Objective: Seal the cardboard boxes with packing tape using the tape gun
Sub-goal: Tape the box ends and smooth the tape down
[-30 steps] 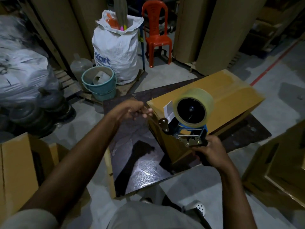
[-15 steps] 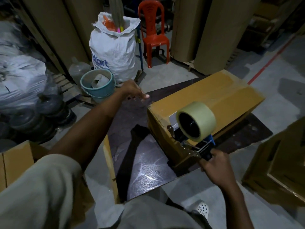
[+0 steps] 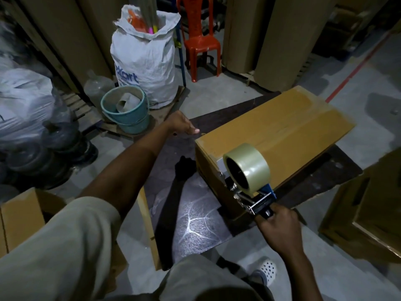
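Note:
A closed brown cardboard box (image 3: 282,131) lies on a dark board (image 3: 195,224) that serves as a low table. Glossy tape runs along its top seam. My right hand (image 3: 280,224) grips the handle of the blue tape gun (image 3: 258,198). The gun's clear tape roll (image 3: 247,168) sits against the box's near end face, beside a white label. My left hand (image 3: 182,124) reaches out past the box's far-left corner, apart from the box. Its fingers are curled and the thumb points right. Whether it pinches a strip of tape is not visible.
A teal bucket (image 3: 125,111), a white sack (image 3: 145,57) and a red plastic chair (image 3: 199,40) stand beyond the board. Wrapped dark bundles (image 3: 32,105) fill the left. An open carton (image 3: 19,213) sits lower left, more cartons (image 3: 368,213) at right.
My left hand drew away from the box's near-left corner, up and to the left. The tape gun dropped lower and tilted against the box's near end.

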